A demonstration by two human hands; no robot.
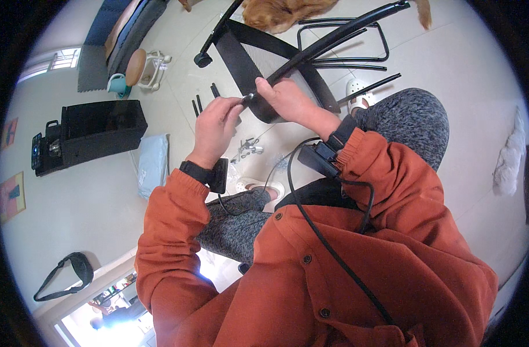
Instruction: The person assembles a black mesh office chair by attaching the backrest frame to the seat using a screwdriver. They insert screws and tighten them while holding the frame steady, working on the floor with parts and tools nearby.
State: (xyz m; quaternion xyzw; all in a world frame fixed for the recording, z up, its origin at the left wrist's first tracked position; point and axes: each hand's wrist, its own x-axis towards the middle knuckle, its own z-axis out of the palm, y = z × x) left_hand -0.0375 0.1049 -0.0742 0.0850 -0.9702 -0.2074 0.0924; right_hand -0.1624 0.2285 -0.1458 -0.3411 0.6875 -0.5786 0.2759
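My right hand [293,104] is wrapped round a black metal tube [339,37] that slants up to the far right. At the tube's near end, my left hand [215,124] pinches a small silvery metal part [249,97]; the fingers hide most of it. Beneath the tube lies a black-framed mesh panel [270,61], which looks like a chair part. A black caster wheel [202,59] sits on another black bar at the panel's far left. Dark straps with small devices are round both my wrists.
Loose metal hardware [250,148] and short black rods [198,105] lie on the tiled floor. A black tube frame [362,43] is at the far right, near an orange cat [287,13]. Further left are a packet [153,165] and a black cabinet [105,130]. A cable [310,220] crosses my lap.
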